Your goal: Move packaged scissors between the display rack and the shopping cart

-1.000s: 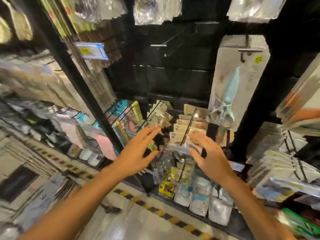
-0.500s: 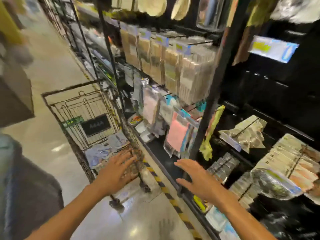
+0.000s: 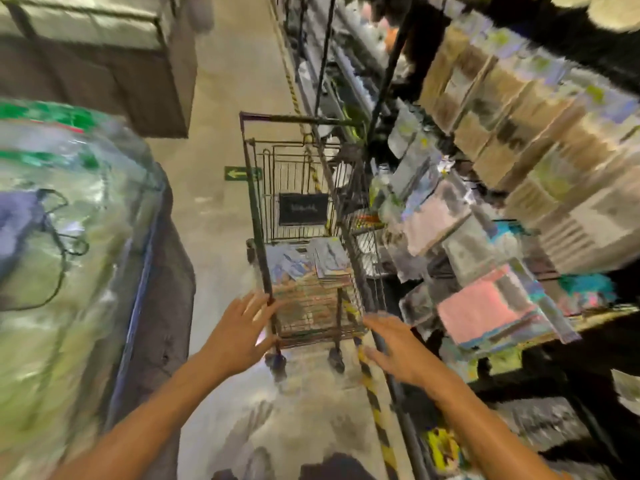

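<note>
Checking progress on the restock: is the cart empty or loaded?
Loaded: flat packages lie piled in the cart; too blurred to confirm scissors.

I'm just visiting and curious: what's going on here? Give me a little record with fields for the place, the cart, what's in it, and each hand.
place: shop aisle, rack of hanging packets on the right
cart: dark wire cart standing beside the rack
cart contents: flat packets piled in the basket; too blurred to identify
left hand: empty, fingers spread, at the cart's near rim
right hand: empty, fingers extended, near the cart's right corner
floor: yellow-black striped tape along the rack's foot
</note>
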